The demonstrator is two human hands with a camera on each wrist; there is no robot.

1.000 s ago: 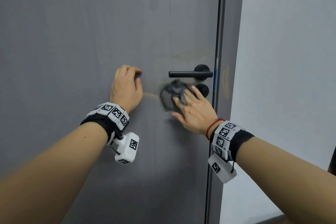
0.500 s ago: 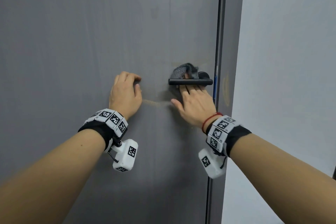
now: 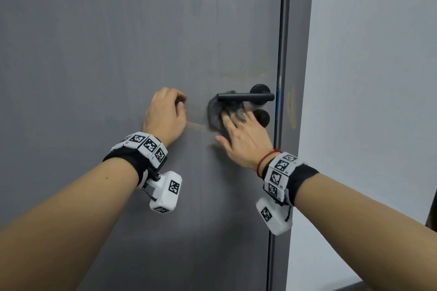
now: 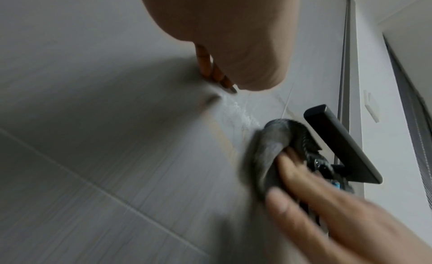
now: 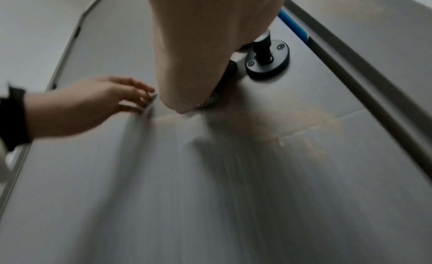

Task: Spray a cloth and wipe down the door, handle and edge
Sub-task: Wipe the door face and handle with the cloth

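just above our right hand (image 3: 243, 137), flat on the cloth (image 3: 214, 113), the handle (image 3: 246, 97) runs crosswise; our left hand (image 3: 164, 113), loosely curled and empty, braces farther off.

The view contained one door (image 3: 118, 54), one handle (image 3: 246, 97), one cloth (image 3: 214, 117) just below the handle, and two hands: left hand (image 3: 164, 116), right hand (image 3: 243, 139).

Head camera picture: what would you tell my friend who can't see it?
A person's right hand presses a dark cloth against a grey door, just under its black lever handle. The left hand rests on the door beside it, fingers bent.
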